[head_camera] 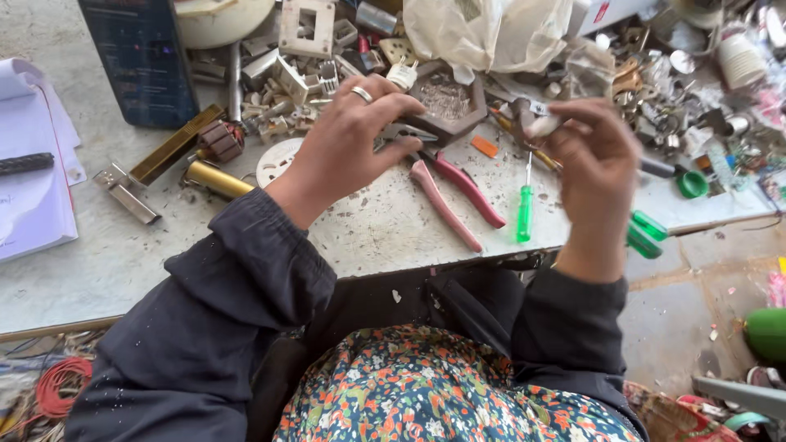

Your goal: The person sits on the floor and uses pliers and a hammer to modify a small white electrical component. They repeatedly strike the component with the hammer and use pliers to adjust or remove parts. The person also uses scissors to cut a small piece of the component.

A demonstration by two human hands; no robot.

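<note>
Pinching a small white part [544,125] between thumb and fingertips, my right hand [596,164] is raised above the bench [385,221], its grip closed on that piece. What the piece is I cannot tell; only its pale rounded end shows past my fingers, and that end points toward my left hand. Its long axis seems to run roughly across me, from right to left, though my fingers hide most of it.

My left hand [348,147] lies palm down, fingers curled over the metal head of the pink-handled pliers [454,192]. Whether this grip has really closed on the pliers or only rests on them, I cannot tell. The left hand is plainly the nearer one to the pliers; the right is apart from them and higher.

Taking the pliers as the landmark: their head sits under my left fingers, pointing away from me and to my left, and their two handles trail back toward me and to the right. Just right of the handles lies a green-handled screwdriver [525,209], tip pointing away from me. Beyond the pliers' head sits a brown hexagonal tray [446,102] of small bits. Well left of the pliers a brass-coloured tube [214,178] lies on the bench.
</note>
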